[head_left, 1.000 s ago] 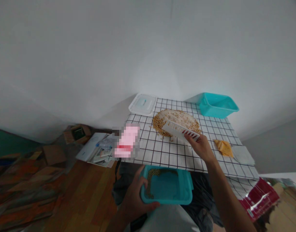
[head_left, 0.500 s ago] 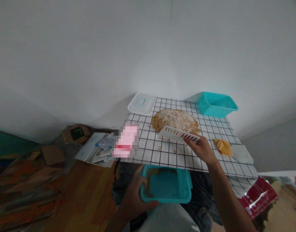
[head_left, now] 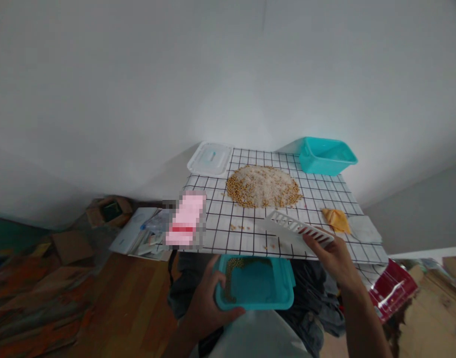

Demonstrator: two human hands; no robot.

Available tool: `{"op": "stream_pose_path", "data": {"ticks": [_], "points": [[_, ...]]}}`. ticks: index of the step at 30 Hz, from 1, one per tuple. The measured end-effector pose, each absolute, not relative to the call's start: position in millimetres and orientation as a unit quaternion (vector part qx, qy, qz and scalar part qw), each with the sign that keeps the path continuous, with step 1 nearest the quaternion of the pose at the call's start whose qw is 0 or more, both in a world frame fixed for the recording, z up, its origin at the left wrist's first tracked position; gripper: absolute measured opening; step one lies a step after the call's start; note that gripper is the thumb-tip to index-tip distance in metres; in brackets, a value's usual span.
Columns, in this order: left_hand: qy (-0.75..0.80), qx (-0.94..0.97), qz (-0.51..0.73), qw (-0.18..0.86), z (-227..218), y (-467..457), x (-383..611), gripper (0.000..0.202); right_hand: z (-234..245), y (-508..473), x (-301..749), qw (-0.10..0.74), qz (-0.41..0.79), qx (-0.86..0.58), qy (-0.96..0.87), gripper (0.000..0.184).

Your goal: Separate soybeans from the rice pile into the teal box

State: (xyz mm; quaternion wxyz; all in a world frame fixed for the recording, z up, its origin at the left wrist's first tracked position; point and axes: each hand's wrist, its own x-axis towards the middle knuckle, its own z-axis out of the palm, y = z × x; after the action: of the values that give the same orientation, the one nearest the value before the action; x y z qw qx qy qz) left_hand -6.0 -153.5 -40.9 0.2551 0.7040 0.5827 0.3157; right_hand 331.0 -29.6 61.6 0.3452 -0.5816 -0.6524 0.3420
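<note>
My left hand (head_left: pixel 207 298) grips the left side of a teal plastic bin (head_left: pixel 256 302) below the table's front edge. Yellowish beans lie along the bin's left and far inner sides. A white slotted plastic strip (head_left: pixel 287 230), slots along its upper face, is pinched in my right hand (head_left: pixel 332 256) above the front right part of the table. Behind it, a mound of yellow beans and white grains (head_left: pixel 263 186) lies on the grid-patterned tabletop (head_left: pixel 222 209). A few loose beans (head_left: pixel 240 227) are scattered between the mound and the front edge.
At the back right stands another teal bin (head_left: pixel 327 156); a clear lid (head_left: pixel 210 159) lies back left. A yellow cloth (head_left: pixel 337 220) rests at right beside a whitish flat piece (head_left: pixel 365 229). A blurred pink item (head_left: pixel 187 219) is at left, and cardboard boxes (head_left: pixel 109 211) on the floor.
My right hand has drawn the slotted strip rightward and toward me, away from the mound. My left hand stays on the bin. The view has shifted slightly.
</note>
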Motion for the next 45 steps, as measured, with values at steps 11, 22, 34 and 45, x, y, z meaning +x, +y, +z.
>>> {"op": "stream_pose_path", "data": {"ticks": [11,22,34,45], "points": [[0.563,0.707,0.306,0.299,-38,-143,11,0.053,62,-64,354,0.349,0.346,-0.639,-0.592,0.035],[0.553,0.713,0.316,0.294,-41,-139,21,0.052,70,-71,336,0.320,0.418,-0.560,-0.640,0.028],[0.542,0.719,0.318,0.298,-35,-132,24,0.051,74,-80,343,0.318,0.426,-0.557,-0.638,0.025],[0.547,0.707,0.318,0.316,-33,-136,16,0.053,56,-43,314,0.356,0.405,-0.582,-0.609,0.037]]}}
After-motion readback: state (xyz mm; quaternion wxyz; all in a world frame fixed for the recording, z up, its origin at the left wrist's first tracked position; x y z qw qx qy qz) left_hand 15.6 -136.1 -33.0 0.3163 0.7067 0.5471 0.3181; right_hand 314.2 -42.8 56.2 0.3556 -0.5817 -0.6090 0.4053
